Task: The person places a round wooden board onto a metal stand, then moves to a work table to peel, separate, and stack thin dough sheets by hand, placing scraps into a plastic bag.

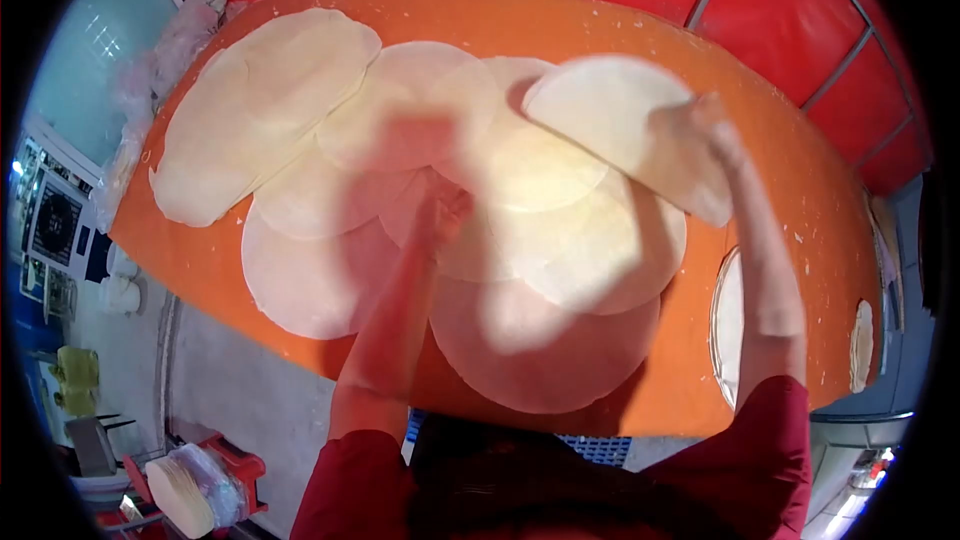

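Many thin round pale sheets (545, 350) lie overlapping across an orange table. My right hand (708, 125) is raised at the right, closed on the edge of one pale sheet (620, 105), which is blurred and lifted or tilted over the others. Over the middle of the spread is my left hand (447, 208), in shadow and blurred, its fingers drawn together above or on the sheets. Whether it pinches a sheet edge cannot be made out.
The orange table (780, 180) has a stack of round sheets (728, 325) at its right edge and a smaller stack (860, 345) beyond. Clear plastic bags (185, 40) lie at the far left edge. A red stool (240, 465) with bagged sheets (180, 495) stands lower left.
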Demonstrator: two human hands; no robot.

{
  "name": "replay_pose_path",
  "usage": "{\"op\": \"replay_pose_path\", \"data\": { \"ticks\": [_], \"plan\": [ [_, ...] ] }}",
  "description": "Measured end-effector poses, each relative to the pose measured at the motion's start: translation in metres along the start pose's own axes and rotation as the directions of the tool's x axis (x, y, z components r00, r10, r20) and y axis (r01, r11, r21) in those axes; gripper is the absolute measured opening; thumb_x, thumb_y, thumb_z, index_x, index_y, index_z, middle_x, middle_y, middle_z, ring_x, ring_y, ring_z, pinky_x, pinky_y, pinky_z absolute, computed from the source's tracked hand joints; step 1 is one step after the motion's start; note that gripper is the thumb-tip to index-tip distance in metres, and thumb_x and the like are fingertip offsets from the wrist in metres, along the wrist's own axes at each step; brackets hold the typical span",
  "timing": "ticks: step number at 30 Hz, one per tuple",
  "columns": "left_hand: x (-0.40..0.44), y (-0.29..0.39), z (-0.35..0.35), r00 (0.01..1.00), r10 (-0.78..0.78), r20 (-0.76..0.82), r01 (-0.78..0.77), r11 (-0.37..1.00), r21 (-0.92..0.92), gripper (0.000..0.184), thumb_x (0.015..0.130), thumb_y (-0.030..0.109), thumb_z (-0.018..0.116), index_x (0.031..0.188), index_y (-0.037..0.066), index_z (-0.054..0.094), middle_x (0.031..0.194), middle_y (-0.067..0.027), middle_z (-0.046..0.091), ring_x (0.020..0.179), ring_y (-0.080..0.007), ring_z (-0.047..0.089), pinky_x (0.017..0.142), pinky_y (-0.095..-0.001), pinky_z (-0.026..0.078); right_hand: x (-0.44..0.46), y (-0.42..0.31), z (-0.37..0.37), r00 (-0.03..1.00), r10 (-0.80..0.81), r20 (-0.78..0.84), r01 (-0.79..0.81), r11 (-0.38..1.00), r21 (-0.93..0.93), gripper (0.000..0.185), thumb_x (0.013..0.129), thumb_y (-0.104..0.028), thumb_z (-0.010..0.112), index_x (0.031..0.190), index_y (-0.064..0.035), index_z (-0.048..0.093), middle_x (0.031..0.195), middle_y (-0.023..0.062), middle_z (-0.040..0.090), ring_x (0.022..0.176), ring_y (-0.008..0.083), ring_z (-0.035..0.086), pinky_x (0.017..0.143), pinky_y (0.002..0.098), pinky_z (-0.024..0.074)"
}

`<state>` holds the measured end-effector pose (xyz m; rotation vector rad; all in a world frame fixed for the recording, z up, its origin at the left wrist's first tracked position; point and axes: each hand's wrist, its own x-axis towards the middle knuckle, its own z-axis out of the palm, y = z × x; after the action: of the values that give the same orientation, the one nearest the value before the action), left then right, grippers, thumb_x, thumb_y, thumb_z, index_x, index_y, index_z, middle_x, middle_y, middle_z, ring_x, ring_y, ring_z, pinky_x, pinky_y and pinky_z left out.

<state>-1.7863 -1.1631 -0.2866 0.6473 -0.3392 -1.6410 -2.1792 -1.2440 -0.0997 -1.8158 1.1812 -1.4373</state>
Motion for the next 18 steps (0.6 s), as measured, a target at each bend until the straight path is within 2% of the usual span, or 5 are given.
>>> {"op": "replay_pose_path", "data": {
  "ticks": [3,6,11,13,18],
  "plan": [
    [0.011,0.032,-0.007,0.992,0.034,-0.122,-0.049,0.992,-0.119,0.016,0.076,0.015,0.052,0.087,0.003,0.053,0.088,-0.0117,0.059,0.083,-0.0258,0.056,0.074,-0.0365,0.047,0.111,-0.063,-0.03,0.993,0.108,0.054,-0.057,0.816,-0.575,0.012,0.068,-0.009,0.048,0.071,-0.0023,0.056,0.06,-0.0005,0.049,0.057,0.0102,0.047,0.056,0.0234,0.0418],
    [0.011,0.079,0.001,0.972,-0.096,-0.214,0.048,0.974,-0.22,0.012,0.075,0.012,0.054,0.082,0.003,0.053,0.082,-0.0117,0.059,0.077,-0.0267,0.056,0.076,-0.0366,0.046,0.12,-0.137,0.05,0.982,-0.186,0.01,0.176,0.911,-0.372,0.026,0.065,-0.003,0.044,0.084,0.0082,0.059,0.058,0.0076,0.056,0.055,0.0164,0.054,0.054,0.0316,0.044],
    [0.036,0.082,-0.085,0.993,-0.073,0.088,0.083,0.99,-0.117,0.005,0.074,0.008,0.055,0.074,0.003,0.053,0.072,-0.0092,0.056,0.067,-0.022,0.055,0.07,-0.0329,0.048,0.099,-0.12,0.221,0.852,-0.451,0.265,0.479,0.472,-0.74,0.023,0.065,-0.002,0.049,0.084,-0.0034,0.062,0.071,0.0204,0.059,0.066,0.0337,0.059,0.062,0.0387,0.048],
    [0.041,0.088,-0.116,0.919,0.116,-0.377,-0.037,0.977,0.21,0.006,0.073,0.008,0.056,0.071,0.005,0.051,0.069,-0.0067,0.054,0.064,-0.0172,0.053,0.062,-0.0292,0.048,0.078,-0.068,0.3,0.901,-0.286,0.326,0.434,0.616,-0.657,0.031,0.066,-0.002,0.048,0.096,-0.0057,0.057,0.084,0.0196,0.06,0.071,0.0336,0.059,0.064,0.04,0.0479],
    [0.008,0.167,-0.098,0.922,0.146,-0.358,-0.072,0.975,0.211,0.008,0.078,0.009,0.053,0.079,0.001,0.054,0.075,-0.0096,0.057,0.074,-0.0204,0.057,0.07,-0.0305,0.05,0.021,0.009,0.404,0.807,-0.092,0.583,0.422,0.781,-0.461,0.032,0.071,-0.002,0.047,0.102,-0.001,0.056,0.095,0.0157,0.06,0.082,0.0293,0.059,0.074,0.0341,0.0468]
  ]
}}
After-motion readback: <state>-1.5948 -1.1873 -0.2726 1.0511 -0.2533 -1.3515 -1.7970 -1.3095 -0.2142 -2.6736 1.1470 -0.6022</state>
